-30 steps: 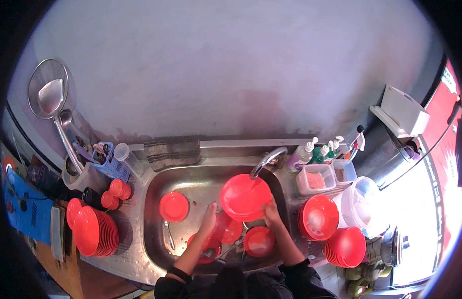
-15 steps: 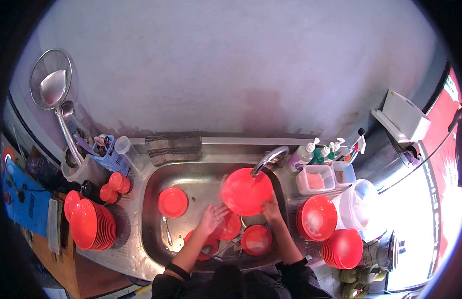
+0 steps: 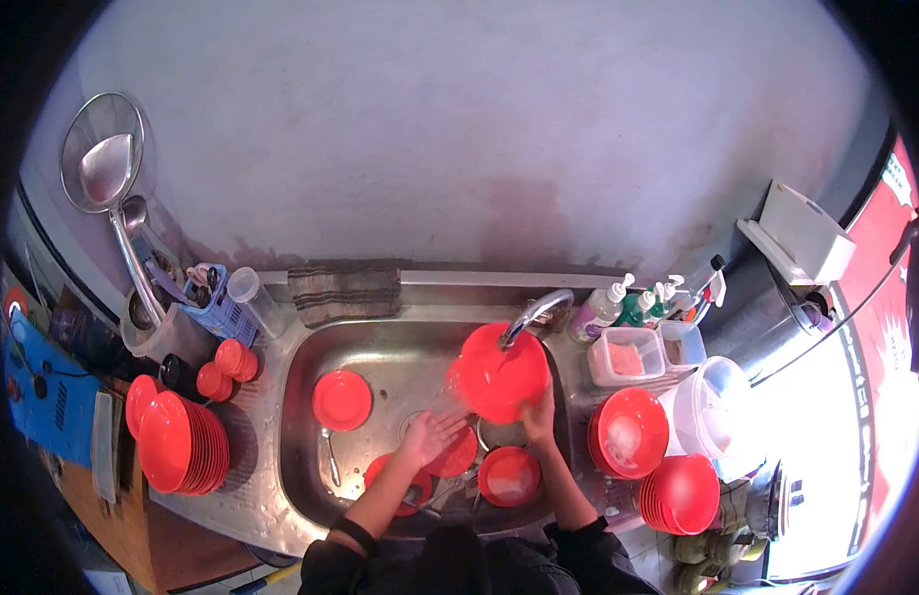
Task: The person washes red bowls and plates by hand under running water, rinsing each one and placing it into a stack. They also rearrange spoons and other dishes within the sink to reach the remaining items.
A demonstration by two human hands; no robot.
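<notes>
My right hand (image 3: 538, 416) grips the lower right rim of a red bowl (image 3: 499, 382), tilted under the running faucet (image 3: 539, 309). Water spills off the bowl's left side. Just left of it, my left hand (image 3: 430, 439) is open, palm up with fingers spread, apart from the bowl and above a red dish (image 3: 458, 454) in the sink (image 3: 303, 416). Nearer me lie another red dish (image 3: 509, 478) and one partly hidden by my left forearm (image 3: 408, 493). A small red plate (image 3: 343, 401) and a spoon (image 3: 331, 459) rest at the sink's left.
Stacked red bowls (image 3: 187, 446) stand on the left counter, beside small red cups (image 3: 231, 362) and a blue basket (image 3: 222, 315). Right of the sink are more red bowls (image 3: 628, 433), plastic tubs (image 3: 626, 357) and pump bottles (image 3: 603, 309). A folded cloth (image 3: 345, 295) lies behind the sink.
The red bowl has shifted right and slightly up in my right hand, tilting more. My left hand has come away from its edge, fingers spread.
</notes>
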